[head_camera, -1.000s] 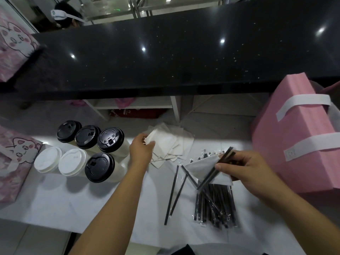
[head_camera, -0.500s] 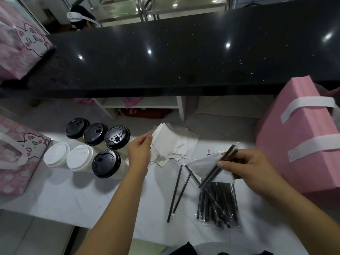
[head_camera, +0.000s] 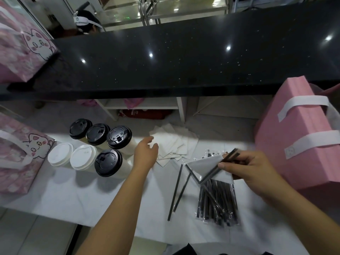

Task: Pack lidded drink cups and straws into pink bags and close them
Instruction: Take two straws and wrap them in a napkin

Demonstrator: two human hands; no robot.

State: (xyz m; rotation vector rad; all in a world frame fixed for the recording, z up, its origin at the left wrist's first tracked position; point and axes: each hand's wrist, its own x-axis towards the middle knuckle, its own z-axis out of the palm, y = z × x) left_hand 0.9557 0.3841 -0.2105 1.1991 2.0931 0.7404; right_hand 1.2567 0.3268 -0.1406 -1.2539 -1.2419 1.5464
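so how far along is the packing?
Early. Done: nothing visibly; all six lidded cups stand unpacked on the table. In hand: right hand holds straws and a napkin; left hand reaches over the napkin pile. Left: bagging cups, closing the pink bag.

1. A white counter (head_camera: pixel 55 196) spans the near side.
2. Beyond it runs a raised, glossy black speckled ledge (head_camera: pixel 184 57) reflecting ceiling lights.
3. White shelving (head_camera: pixel 145 105) sits beneath the ledge.
4. Stainless steel tables (head_camera: pixel 174 8) stand farthest back.
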